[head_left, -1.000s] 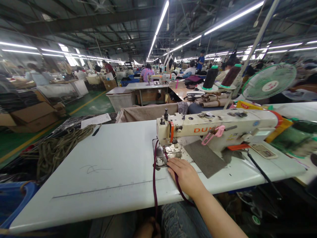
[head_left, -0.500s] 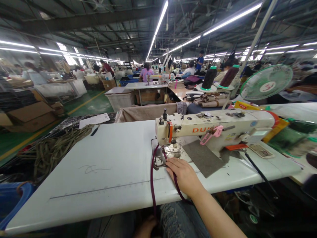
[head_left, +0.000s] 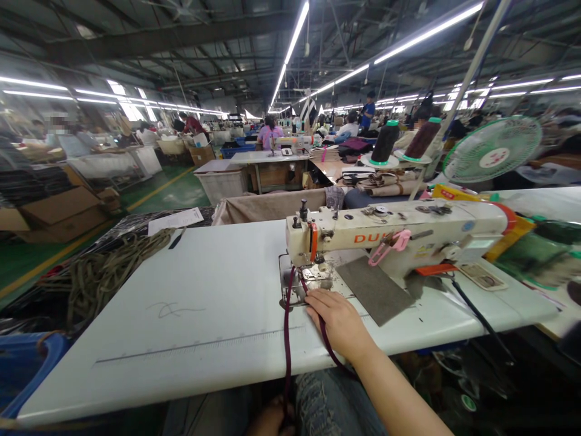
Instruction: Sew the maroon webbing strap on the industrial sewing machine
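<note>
- Maroon cord (head_left: 287,339) at lower centre of the frame, in two strands over the near table edge, both running up to the needle area of the sewing machine (head_left: 431,233)
- Right hand (head_left: 334,315) just right of lower centre, palm down on the table, fingers together and extended, the right strand held between thumb and fingers
- Left hand (head_left: 267,418) at bottom centre, below the table edge, beside the lower end of the left strand; too dim, cannot tell whether gripping
- Grey mat (head_left: 376,290) right of centre, flat and slanted against the machine base; pink clip (head_left: 400,241) above, on the machine's front
- White worktable (head_left: 227,284) across the lower frame, with a printed ruler (head_left: 195,346) along the near side
- Olive strips (head_left: 118,269) heaped at left of the frame, blue bin (head_left: 58,350) at lower left
- Black thread cone (head_left: 385,142), dark maroon cone (head_left: 422,139) and green-rimmed fan (head_left: 494,150) at upper right
- Person in blue (head_left: 368,112) at upper right of centre, well behind
</note>
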`<state>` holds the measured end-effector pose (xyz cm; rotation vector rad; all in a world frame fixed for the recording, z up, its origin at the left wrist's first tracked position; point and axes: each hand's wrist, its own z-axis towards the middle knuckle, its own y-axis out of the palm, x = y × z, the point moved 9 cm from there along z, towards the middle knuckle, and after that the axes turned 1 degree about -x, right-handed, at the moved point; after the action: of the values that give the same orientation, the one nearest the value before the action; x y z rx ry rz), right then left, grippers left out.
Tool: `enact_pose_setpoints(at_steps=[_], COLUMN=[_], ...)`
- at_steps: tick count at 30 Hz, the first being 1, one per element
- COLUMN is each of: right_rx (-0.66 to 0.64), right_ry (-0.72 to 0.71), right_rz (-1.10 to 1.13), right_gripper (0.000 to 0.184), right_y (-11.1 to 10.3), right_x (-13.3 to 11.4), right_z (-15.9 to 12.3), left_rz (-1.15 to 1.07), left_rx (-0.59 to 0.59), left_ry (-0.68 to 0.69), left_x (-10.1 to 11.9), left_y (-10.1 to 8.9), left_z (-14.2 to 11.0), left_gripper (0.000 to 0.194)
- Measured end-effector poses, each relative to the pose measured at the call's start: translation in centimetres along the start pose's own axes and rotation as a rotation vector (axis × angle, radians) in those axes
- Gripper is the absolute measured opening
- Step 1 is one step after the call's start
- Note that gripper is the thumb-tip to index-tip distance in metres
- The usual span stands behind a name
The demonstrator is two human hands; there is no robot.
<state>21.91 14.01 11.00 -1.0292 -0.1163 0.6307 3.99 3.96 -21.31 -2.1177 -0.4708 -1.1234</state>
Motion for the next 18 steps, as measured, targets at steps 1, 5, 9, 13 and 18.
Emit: enact_pose_setpoints(at_steps=[1,5,9,13,18], right_rx=[0.002,0.001,-0.004,-0.002,-0.017], right_ry=[0.001,0.002,0.004,0.009,0.008], right_rz=[-0.002,-0.004,0.011,0.015,0.011], right_gripper=[0.021,0.021,0.022,0.023,0.024], right_y=[0.0,0.0,0.1,0.2,0.4], right_x=[0.0,0.1,0.1,0.2,0.3], right_z=[0.0,0.0,0.0,-0.1,-0.2], left_rz=[-0.002,-0.041,-0.024,0.005,0.06], left_rx=[0.028,0.163,0.137,0.107,0.08], left_ry=[0.009,0.08,0.118,0.066,-0.019], left_x=[0.1,0.6,0.4,-0.4,-0.6], left_y=[-0.3,-1.5,-1.0,-0.4,-0.2], left_z=[-0.2,-0.9,-0.8,-0.4,-0.5], left_gripper=[0.022,0.022,0.032,0.044,0.04])
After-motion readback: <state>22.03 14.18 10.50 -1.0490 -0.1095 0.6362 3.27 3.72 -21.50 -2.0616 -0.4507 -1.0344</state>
